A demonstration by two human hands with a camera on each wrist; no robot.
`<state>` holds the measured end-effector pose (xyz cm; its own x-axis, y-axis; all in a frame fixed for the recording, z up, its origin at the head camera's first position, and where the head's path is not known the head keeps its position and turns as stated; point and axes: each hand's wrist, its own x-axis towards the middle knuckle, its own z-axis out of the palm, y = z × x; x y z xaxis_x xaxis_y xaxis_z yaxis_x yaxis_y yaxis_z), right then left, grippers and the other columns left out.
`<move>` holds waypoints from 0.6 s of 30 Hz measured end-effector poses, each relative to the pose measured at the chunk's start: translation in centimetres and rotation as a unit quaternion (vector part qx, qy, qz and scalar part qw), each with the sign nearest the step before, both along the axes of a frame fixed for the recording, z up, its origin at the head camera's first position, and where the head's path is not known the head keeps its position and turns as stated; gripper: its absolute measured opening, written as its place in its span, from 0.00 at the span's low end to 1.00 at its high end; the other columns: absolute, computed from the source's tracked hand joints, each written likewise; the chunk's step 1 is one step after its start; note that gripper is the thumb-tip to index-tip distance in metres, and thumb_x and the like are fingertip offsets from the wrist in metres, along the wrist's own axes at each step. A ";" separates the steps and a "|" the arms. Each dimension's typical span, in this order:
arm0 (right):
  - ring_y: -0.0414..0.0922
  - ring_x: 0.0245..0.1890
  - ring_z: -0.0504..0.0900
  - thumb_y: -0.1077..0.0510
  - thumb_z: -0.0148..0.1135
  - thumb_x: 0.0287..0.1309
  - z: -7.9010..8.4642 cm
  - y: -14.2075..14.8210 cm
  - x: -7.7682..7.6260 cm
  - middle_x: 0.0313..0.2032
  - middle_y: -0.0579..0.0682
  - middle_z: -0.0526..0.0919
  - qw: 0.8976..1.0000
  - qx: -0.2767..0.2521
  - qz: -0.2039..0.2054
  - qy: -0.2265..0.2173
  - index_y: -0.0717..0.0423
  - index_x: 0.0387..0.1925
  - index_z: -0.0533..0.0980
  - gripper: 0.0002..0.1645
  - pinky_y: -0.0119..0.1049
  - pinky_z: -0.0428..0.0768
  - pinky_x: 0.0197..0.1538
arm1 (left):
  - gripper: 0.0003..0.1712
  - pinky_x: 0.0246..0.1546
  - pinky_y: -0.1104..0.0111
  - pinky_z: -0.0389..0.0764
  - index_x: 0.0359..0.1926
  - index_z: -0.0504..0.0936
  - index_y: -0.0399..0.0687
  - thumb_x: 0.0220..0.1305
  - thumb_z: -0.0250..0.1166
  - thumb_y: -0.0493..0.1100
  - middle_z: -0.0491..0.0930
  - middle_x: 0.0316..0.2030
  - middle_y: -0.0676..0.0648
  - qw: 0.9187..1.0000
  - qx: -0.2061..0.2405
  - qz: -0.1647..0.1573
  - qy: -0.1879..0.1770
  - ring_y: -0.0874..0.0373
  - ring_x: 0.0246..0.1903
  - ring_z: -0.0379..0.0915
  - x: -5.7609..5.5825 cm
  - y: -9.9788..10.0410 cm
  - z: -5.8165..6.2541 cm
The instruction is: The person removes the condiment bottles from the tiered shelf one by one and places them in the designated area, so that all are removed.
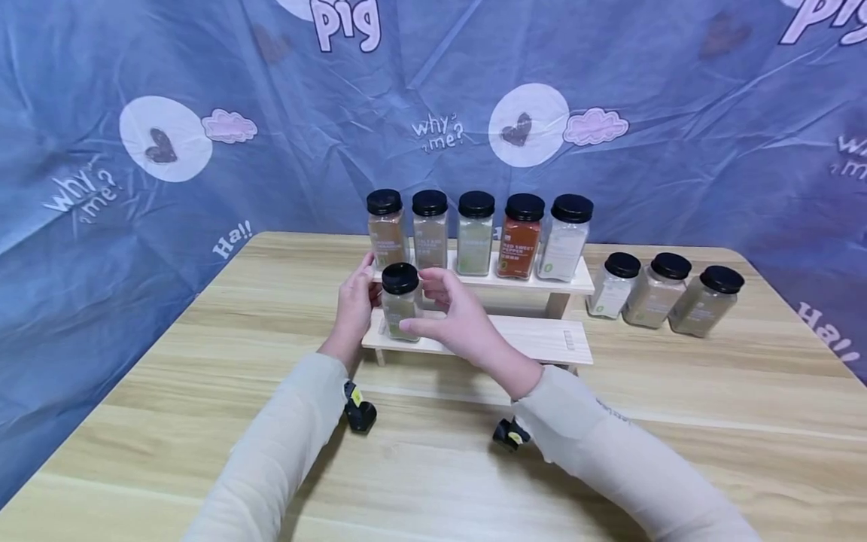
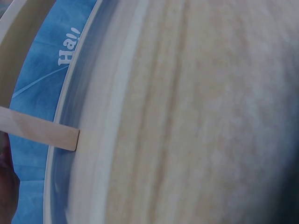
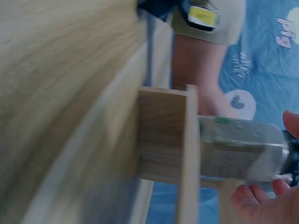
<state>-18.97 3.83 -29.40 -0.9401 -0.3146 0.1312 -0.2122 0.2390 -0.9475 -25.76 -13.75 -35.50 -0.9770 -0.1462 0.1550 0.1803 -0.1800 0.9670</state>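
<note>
A clear square spice jar (image 1: 401, 312) with a black lid stands upright at the left end of the lower shelf (image 1: 535, 339) of a wooden two-step rack. My right hand (image 1: 467, 320) holds this jar, thumb across its front and fingers at its right side near the lid. The right wrist view shows the jar's body (image 3: 243, 149) on the shelf board, fingertips close to the lid. My left hand (image 1: 354, 301) is at the rack's left end, fingers by the upper shelf's edge (image 1: 467, 278); they are partly hidden, so I cannot tell their grip.
Several filled spice jars with black lids, among them a red one (image 1: 520, 237), line the upper shelf. Three more jars (image 1: 649, 293) stand on the wooden table (image 1: 433, 474) right of the rack. A blue printed cloth (image 1: 352, 113) hangs behind.
</note>
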 end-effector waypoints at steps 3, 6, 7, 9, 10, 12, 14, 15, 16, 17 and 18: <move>0.51 0.56 0.72 0.60 0.73 0.41 -0.8 -0.6 -0.3 0.53 0.56 0.73 1.000 -0.012 -0.007 0.002 0.54 0.61 0.62 0.44 0.45 0.69 0.60 | 0.28 0.25 0.78 0.73 0.67 0.63 0.46 0.65 0.42 0.40 0.79 0.26 0.57 1.000 0.010 -0.003 0.002 0.70 0.26 0.73 0.0 0.0 0.0; 0.50 0.53 0.73 0.60 0.74 0.40 -1.4 -1.3 -0.4 0.51 0.55 0.74 1.000 -0.018 -0.022 0.010 0.54 0.60 0.62 0.44 0.44 0.70 0.59 | 0.28 0.25 0.78 0.72 0.67 0.63 0.46 0.65 0.42 0.40 0.79 0.27 0.57 1.000 0.016 -0.001 0.001 0.70 0.26 0.73 0.0 0.0 0.0; 0.49 0.52 0.74 0.60 0.74 0.39 -1.6 -1.6 -0.5 0.50 0.54 0.74 0.999 -0.016 -0.028 0.015 0.54 0.60 0.63 0.44 0.43 0.71 0.58 | 0.28 0.25 0.78 0.72 0.67 0.63 0.45 0.65 0.42 0.39 0.79 0.26 0.57 1.000 0.015 0.000 0.001 0.70 0.26 0.73 -0.1 0.0 0.0; 0.48 0.51 0.74 0.58 0.75 0.39 -1.9 -2.0 -0.6 0.50 0.53 0.75 0.999 -0.010 -0.041 0.027 0.54 0.60 0.63 0.45 0.43 0.72 0.56 | 0.29 0.25 0.78 0.72 0.67 0.63 0.45 0.64 0.42 0.39 0.78 0.25 0.57 1.000 0.013 0.002 0.001 0.70 0.25 0.72 -0.1 0.0 0.0; 0.48 0.50 0.75 0.58 0.75 0.38 -2.0 -2.3 -0.6 0.49 0.53 0.75 0.998 -0.003 -0.048 0.035 0.54 0.60 0.63 0.45 0.43 0.72 0.55 | 0.29 0.25 0.78 0.72 0.67 0.63 0.45 0.64 0.42 0.40 0.77 0.24 0.58 1.000 0.009 0.003 0.002 0.70 0.25 0.72 -0.1 0.0 0.0; 0.48 0.49 0.75 0.57 0.75 0.38 -2.3 -2.8 -0.7 0.50 0.53 0.76 0.997 0.012 -0.065 0.050 0.55 0.60 0.63 0.45 0.43 0.73 0.54 | 0.29 0.25 0.78 0.71 0.67 0.63 0.45 0.64 0.42 0.40 0.76 0.21 0.58 1.000 0.004 0.003 0.004 0.70 0.25 0.71 -0.1 0.1 -0.1; 0.48 0.50 0.75 0.56 0.75 0.37 -2.6 -3.2 -0.7 0.51 0.53 0.76 0.995 0.023 -0.081 0.062 0.56 0.60 0.63 0.46 0.43 0.72 0.54 | 0.29 0.25 0.78 0.71 0.67 0.63 0.45 0.63 0.42 0.40 0.75 0.19 0.58 1.000 -0.001 0.003 0.007 0.70 0.24 0.71 -0.2 0.1 -0.1; 0.48 0.51 0.75 0.56 0.75 0.37 -2.7 -3.4 -0.7 0.52 0.53 0.76 0.993 0.029 -0.088 0.067 0.56 0.60 0.63 0.46 0.43 0.72 0.54 | 0.30 0.25 0.78 0.71 0.67 0.63 0.45 0.63 0.42 0.40 0.74 0.18 0.58 1.000 -0.003 0.004 0.008 0.70 0.24 0.70 -0.2 0.1 -0.2; 0.49 0.51 0.75 0.56 0.75 0.37 -2.9 -3.6 -0.7 0.52 0.54 0.76 0.992 0.035 -0.095 0.072 0.56 0.60 0.63 0.47 0.44 0.72 0.54 | 0.30 0.25 0.78 0.72 0.67 0.63 0.45 0.63 0.42 0.41 0.74 0.18 0.58 1.000 -0.005 0.004 0.008 0.70 0.24 0.70 -0.2 0.1 -0.1; 0.49 0.52 0.75 0.55 0.75 0.37 -3.0 -3.8 -0.7 0.53 0.54 0.75 0.991 0.038 -0.101 0.075 0.56 0.60 0.62 0.47 0.44 0.72 0.55 | 0.30 0.25 0.77 0.72 0.67 0.63 0.45 0.63 0.42 0.41 0.74 0.18 0.57 1.000 -0.006 0.004 0.008 0.69 0.24 0.70 -0.2 0.1 -0.1; 0.49 0.52 0.75 0.55 0.75 0.37 -3.1 -3.9 -0.7 0.53 0.54 0.76 0.990 0.040 -0.106 0.079 0.55 0.61 0.62 0.47 0.44 0.72 0.55 | 0.30 0.25 0.77 0.72 0.67 0.63 0.45 0.63 0.42 0.41 0.74 0.18 0.57 1.000 -0.007 0.004 0.008 0.69 0.24 0.70 -0.2 0.1 -0.1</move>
